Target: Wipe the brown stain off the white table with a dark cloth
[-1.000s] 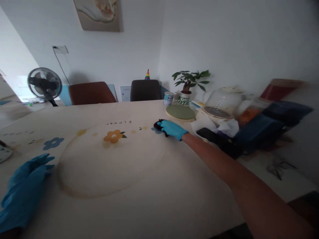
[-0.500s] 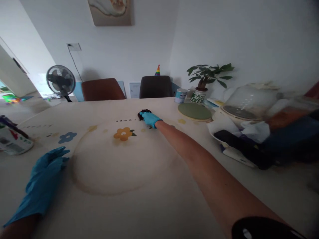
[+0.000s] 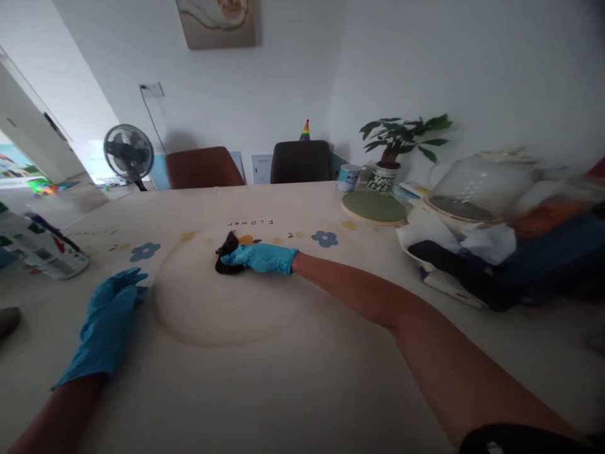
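I'm seeing a potted plant (image 3: 399,142) sitting at the table's far right corner, a small tin (image 3: 348,178) just beside it, and a round green mat (image 3: 374,207) lying in front. A glass dome (image 3: 475,186) is standing further right among blurred clutter. Two chairs (image 3: 204,168) are facing the far edge, and a fan (image 3: 128,152) is standing left. A printed pack (image 3: 40,249) is lying at the left edge.

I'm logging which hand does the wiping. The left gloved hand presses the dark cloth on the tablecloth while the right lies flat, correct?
Not quite, the hands are swapped. The head view shows the right hand on the dark cloth, while the left hand lies flat on the tablecloth.
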The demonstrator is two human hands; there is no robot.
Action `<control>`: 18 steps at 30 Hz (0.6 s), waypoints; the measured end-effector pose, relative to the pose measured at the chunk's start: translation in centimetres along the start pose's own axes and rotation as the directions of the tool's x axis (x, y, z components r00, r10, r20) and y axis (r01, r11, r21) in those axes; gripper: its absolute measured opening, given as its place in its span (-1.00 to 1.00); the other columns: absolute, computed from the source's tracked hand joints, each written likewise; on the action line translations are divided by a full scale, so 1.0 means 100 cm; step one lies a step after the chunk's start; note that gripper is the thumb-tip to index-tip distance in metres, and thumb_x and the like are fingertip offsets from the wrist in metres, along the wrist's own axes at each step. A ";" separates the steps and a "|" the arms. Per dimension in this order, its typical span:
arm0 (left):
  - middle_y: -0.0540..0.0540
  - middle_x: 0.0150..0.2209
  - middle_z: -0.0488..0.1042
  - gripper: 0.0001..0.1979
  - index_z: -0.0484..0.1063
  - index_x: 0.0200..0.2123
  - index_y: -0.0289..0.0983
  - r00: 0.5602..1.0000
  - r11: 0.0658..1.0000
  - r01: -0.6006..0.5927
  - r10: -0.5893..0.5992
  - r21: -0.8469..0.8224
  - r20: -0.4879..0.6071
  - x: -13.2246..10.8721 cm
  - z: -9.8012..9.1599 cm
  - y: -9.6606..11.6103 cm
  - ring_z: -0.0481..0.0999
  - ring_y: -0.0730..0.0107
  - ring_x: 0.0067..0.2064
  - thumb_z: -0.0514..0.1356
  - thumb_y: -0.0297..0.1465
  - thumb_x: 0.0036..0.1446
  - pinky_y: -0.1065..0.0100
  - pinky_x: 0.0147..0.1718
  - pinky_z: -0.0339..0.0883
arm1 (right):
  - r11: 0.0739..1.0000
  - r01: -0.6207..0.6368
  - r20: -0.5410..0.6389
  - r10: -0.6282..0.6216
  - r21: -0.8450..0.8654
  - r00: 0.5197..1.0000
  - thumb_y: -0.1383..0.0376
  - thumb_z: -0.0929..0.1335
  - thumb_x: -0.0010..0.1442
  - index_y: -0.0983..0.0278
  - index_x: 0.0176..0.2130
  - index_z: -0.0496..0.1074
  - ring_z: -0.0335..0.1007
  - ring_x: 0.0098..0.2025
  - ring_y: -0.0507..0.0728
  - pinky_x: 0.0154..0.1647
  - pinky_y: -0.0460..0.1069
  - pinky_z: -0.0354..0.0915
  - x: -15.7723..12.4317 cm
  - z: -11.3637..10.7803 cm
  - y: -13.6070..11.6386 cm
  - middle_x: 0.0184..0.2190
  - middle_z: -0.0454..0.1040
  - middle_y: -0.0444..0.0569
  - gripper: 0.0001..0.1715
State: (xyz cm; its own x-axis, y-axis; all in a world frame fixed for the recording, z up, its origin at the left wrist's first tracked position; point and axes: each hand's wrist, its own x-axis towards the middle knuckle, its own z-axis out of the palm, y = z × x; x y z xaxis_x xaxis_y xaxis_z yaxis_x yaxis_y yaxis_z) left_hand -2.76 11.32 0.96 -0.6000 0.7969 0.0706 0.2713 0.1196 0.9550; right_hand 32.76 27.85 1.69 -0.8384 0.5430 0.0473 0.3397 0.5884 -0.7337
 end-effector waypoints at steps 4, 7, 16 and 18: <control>-0.09 0.00 0.78 -0.42 0.65 0.06 -0.12 0.999 0.999 0.042 -0.042 -0.030 -0.002 -0.004 0.001 0.002 0.71 0.14 -0.12 0.35 -0.25 -0.13 0.21 -0.12 0.62 | 0.994 0.059 0.075 -0.066 0.092 0.995 0.65 0.41 0.38 -0.03 0.21 0.91 0.66 0.66 0.19 0.86 0.22 0.34 -0.064 0.011 -0.005 0.40 0.88 -0.21 -0.23; -0.12 0.07 0.80 -0.43 0.65 0.07 -0.12 1.000 0.999 0.015 -0.015 -0.034 -0.003 -0.006 0.002 0.003 0.71 0.13 -0.08 0.35 -0.26 -0.10 0.17 -0.05 0.65 | 0.996 0.061 0.044 -0.064 0.063 0.997 0.64 0.38 0.41 -0.02 0.24 0.91 0.71 0.61 0.20 0.87 0.23 0.34 -0.121 0.015 -0.004 0.46 0.85 -0.15 -0.21; -0.12 0.02 0.78 -0.38 0.66 0.06 -0.12 1.000 0.999 0.024 -0.023 -0.036 0.012 -0.005 0.001 0.005 0.70 0.08 -0.07 0.36 -0.27 -0.18 0.09 0.04 0.64 | 0.954 -0.210 -0.236 0.158 -0.216 0.959 0.57 0.39 0.33 0.07 0.19 0.92 0.81 0.50 0.40 0.81 0.50 0.45 -0.236 -0.035 0.038 0.36 0.89 0.05 -0.28; -0.12 0.01 0.78 -0.38 0.66 0.07 -0.12 0.999 0.999 0.029 -0.028 -0.019 0.015 -0.003 0.000 0.003 0.71 0.06 -0.07 0.37 -0.28 -0.17 0.07 0.05 0.65 | 0.911 -0.327 -0.322 0.239 -0.252 0.916 0.54 0.40 0.36 0.12 0.22 0.91 0.82 0.49 0.46 0.73 0.48 0.56 -0.243 -0.048 0.052 0.41 0.86 0.13 -0.33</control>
State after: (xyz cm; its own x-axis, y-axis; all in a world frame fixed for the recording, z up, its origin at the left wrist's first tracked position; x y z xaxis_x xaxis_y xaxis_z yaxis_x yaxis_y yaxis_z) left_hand -2.48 11.14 1.18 -0.5960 0.8020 0.0391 0.2397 0.1312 0.9619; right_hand 56.98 20.58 -0.03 -0.5496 0.8310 0.0858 0.6906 0.5097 -0.5131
